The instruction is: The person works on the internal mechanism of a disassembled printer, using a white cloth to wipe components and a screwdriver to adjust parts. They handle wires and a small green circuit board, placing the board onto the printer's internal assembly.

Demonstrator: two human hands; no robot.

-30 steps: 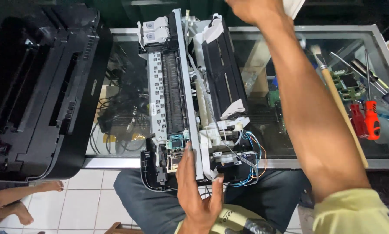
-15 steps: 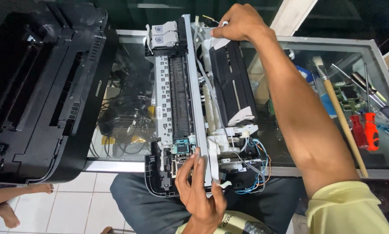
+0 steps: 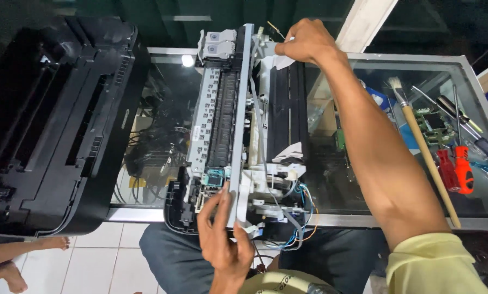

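Note:
A stripped printer mechanism [image 3: 222, 109] lies lengthwise on a glass table [image 3: 472, 71], its near end hanging over the table edge above my lap. A grey metal rail [image 3: 243, 98] runs along its middle. My left hand [image 3: 222, 239] pinches the near end of that rail, fingers beside a small teal part [image 3: 215, 177]. My right hand [image 3: 304, 41] reaches across to the far end and grips the white plastic there, next to the black roller tray [image 3: 287, 109]. Coloured wires [image 3: 304, 212] hang at the near right corner.
A black printer housing [image 3: 53, 120] sits at the left, partly off the table. On the right lie a long wooden-handled brush [image 3: 426, 158], red-handled screwdrivers [image 3: 456, 169] and a green circuit board [image 3: 434, 125]. Cables show under the glass. A bare foot [image 3: 15, 256] rests on the tiled floor.
My right hand has come down from the frame's top edge onto the far end of the mechanism. My left hand stays at the near end of the rail.

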